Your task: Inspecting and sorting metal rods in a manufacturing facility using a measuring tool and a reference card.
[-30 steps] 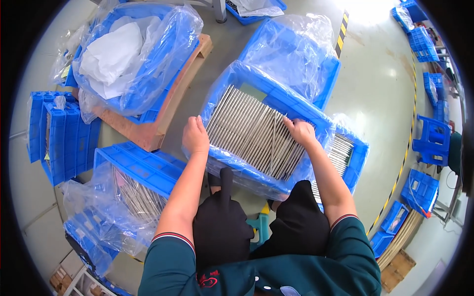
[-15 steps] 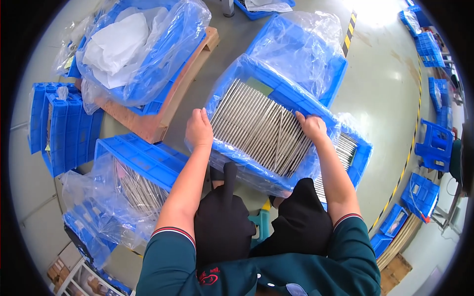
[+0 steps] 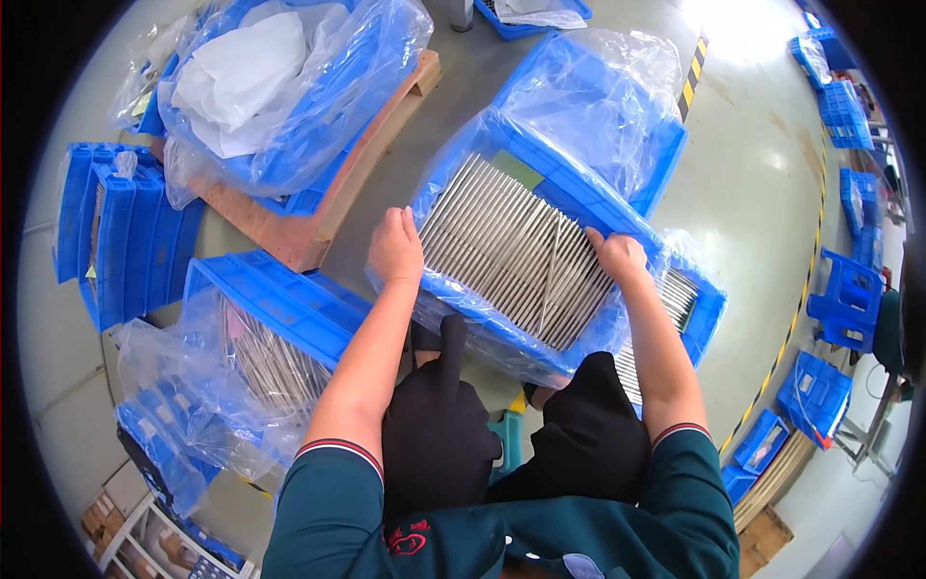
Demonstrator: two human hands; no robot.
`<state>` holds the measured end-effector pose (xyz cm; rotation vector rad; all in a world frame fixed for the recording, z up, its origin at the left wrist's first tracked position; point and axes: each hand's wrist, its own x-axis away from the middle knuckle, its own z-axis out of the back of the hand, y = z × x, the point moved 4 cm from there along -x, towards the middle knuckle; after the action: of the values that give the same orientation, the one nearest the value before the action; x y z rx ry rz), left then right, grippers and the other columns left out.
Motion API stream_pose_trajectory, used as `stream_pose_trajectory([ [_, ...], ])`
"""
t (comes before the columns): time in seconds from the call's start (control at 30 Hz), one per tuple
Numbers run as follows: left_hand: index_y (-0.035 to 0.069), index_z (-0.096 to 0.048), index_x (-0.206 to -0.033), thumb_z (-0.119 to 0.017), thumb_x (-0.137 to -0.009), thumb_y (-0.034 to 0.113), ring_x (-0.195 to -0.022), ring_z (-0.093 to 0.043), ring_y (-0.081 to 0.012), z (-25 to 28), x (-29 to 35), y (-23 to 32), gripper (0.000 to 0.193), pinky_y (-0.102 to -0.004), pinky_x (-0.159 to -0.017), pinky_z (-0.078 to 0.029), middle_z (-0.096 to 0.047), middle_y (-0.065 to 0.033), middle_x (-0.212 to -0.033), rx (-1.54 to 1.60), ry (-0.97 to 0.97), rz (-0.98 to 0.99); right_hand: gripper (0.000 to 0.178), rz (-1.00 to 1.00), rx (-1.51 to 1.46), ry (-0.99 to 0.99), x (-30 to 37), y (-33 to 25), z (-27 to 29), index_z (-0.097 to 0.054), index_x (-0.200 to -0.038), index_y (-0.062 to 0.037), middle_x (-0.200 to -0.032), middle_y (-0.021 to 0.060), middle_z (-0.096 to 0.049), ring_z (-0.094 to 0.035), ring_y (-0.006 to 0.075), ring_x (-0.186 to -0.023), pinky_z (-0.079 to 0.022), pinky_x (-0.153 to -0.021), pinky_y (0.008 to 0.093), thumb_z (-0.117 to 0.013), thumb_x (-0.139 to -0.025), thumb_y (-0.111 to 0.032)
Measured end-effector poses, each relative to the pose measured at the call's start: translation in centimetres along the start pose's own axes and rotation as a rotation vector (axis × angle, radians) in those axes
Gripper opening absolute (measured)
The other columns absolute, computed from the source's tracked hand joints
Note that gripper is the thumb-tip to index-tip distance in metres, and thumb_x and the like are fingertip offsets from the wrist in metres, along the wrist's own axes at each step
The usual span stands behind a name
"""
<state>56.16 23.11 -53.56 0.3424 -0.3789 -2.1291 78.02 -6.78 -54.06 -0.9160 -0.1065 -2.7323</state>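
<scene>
A blue plastic crate (image 3: 577, 193), lined with clear plastic film, stands in front of my knees. Inside it lie many thin silvery metal rods (image 3: 502, 253), side by side in a slanting row, with one rod lying across the others. My left hand (image 3: 396, 247) is closed over the crate's left edge and the film there. At the opposite edge, my right hand (image 3: 619, 255) grips the rim, its thumb on the inner side near the rod ends. The undersides of both hands' fingers are hidden.
Behind it is another film-covered blue crate (image 3: 666, 154); a crate of rods (image 3: 712, 307) sits at the right. To the left are an open crate of rods (image 3: 280, 289), stacked crates (image 3: 145, 256) and a wooden pallet (image 3: 318, 227) bearing a film-draped crate. A green stool (image 3: 508, 439) shows between my legs.
The whole view has shifted slightly. Both hands keep their hold on the crate's two edges, and the rods lie as before.
</scene>
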Motion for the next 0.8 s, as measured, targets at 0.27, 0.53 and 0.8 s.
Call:
stream_pose_trajectory([
  [0.27, 0.013, -0.052, -0.085, -0.043, -0.093, 0.035, -0.076, -0.059, -0.0323, -0.5, 0.1, -0.4, 0.025, -0.0467, -0.062, -0.046, -0.061, -0.0104, -0.075, 0.025, 0.037, -0.03, 0.085, 0.135, -0.024, -0.12, -0.1, 0.2, -1.3, -0.064, -0.099, 0.0068, -0.101, 0.0301, -0.059, -0.054, 0.0403, -0.107, -0.04, -0.093, 0.0406, -0.025, -0.087, -0.067],
  [0.53, 0.012, -0.052, -0.084, -0.044, -0.093, 0.034, -0.076, -0.059, -0.0318, -0.1, 0.0, -0.2, 0.025, -0.0465, -0.062, -0.046, -0.061, -0.0101, -0.076, 0.005, 0.013, -0.016, 0.051, 0.341, -0.371, 0.205, -0.7, -2.5, 1.4, -0.066, -0.095, -0.0018, -0.09, 0.0267, -0.062, -0.058, 0.0405, -0.095, -0.044, -0.085, 0.0442, -0.042, -0.09, -0.047],
  [0.8, 0.012, -0.052, -0.085, -0.044, -0.093, 0.034, -0.077, -0.059, -0.0327, -0.4, 0.1, 0.1, 0.025, -0.047, -0.063, -0.046, -0.061, -0.0109, -0.076, 0.007, -0.016, 0.008, 0.071, 0.193, -0.259, -0.022, -4.0, -4.6, -1.4, -0.065, -0.097, 0.0041, -0.103, 0.0293, -0.059, -0.053, 0.0404, -0.107, -0.04, -0.095, 0.0403, -0.035, -0.088, -0.059],
])
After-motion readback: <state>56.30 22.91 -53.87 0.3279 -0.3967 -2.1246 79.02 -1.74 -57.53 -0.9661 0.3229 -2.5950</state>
